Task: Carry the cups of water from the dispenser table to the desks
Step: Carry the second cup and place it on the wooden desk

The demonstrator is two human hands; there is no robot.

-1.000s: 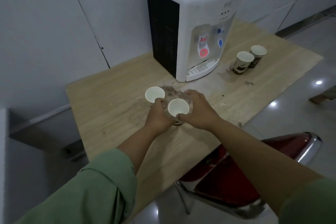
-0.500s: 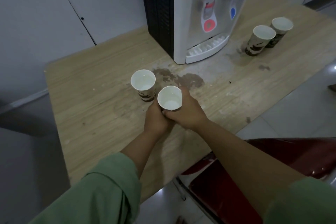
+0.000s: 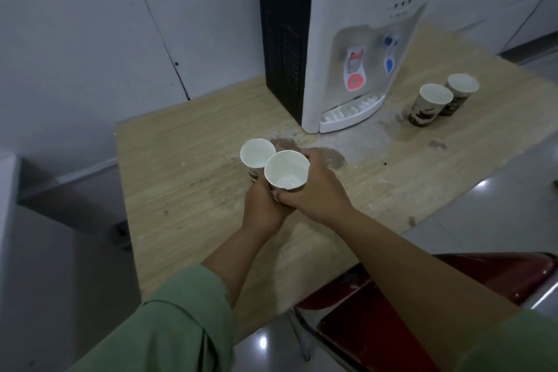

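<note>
A white paper cup with a dark print and a little water in it is held just above the wooden dispenser table. My right hand wraps its right side. My left hand cups its base from the left and below. A second, similar cup is right behind it to the left, its lower part hidden by the held cup and my left hand. Two more cups stand side by side to the right of the white water dispenser.
A wet stain spreads on the table in front of the dispenser's drip tray. A red chair stands at the table's near right edge. White wall panels close off the back and left. Glossy floor lies to the right.
The held cup has come up and towards me, and its rim now overlaps the second cup. Both hands have stayed closed around it. My view has shifted closer to the table.
</note>
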